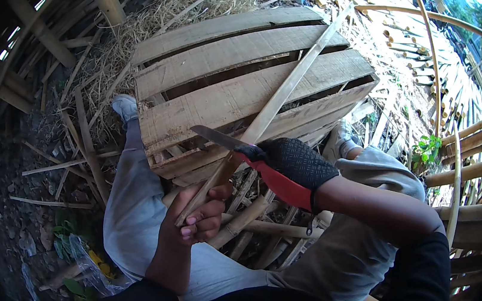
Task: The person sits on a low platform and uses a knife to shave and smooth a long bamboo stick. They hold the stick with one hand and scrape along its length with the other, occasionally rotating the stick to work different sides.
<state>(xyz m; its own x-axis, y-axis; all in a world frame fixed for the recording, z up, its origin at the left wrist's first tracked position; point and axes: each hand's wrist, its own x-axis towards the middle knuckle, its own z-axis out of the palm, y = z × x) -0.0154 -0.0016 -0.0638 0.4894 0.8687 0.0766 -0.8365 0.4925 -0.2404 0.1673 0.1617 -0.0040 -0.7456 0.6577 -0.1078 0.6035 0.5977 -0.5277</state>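
Observation:
A long split bamboo strip (pixel 284 89) slants across a wooden slatted crate (pixel 218 90), its near end close to my lap. My bare left hand (pixel 200 214) is wrapped round that near end. My right hand (pixel 295 172), in a black and red glove, grips a knife (pixel 215 137) whose blade points left. The blade lies across the strip just beyond my left hand. The knife's handle is mostly hidden in the glove.
My legs straddle the crate. Cut bamboo poles (pixel 424 58) lie at the far right, with more stacked along the right side. Dry straw (pixel 121 51) and bamboo scraps cover the ground at left. A clear plastic bag (pixel 91 270) lies near my left leg.

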